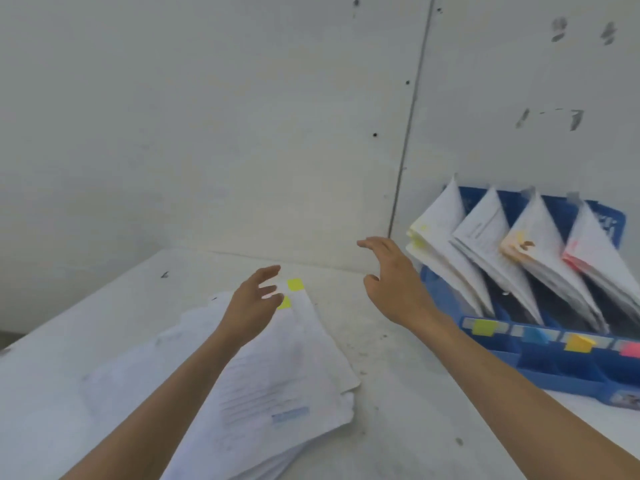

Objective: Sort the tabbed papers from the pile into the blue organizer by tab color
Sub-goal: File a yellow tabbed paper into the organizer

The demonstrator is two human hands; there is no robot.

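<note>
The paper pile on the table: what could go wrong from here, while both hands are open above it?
1. The pile is fanned and uneven; the left hand might lift two sheets together, since two yellow tabs lie close together at its top edge.
2. The papers already in the blue organizer lean steeply; the right hand, hovering beside them, could knock the nearest stack.

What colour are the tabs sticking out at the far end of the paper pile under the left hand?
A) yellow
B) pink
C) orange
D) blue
A: two yellow tabs stick out from the far edge of the paper pile, just beyond the fingers of the open left hand.
</note>
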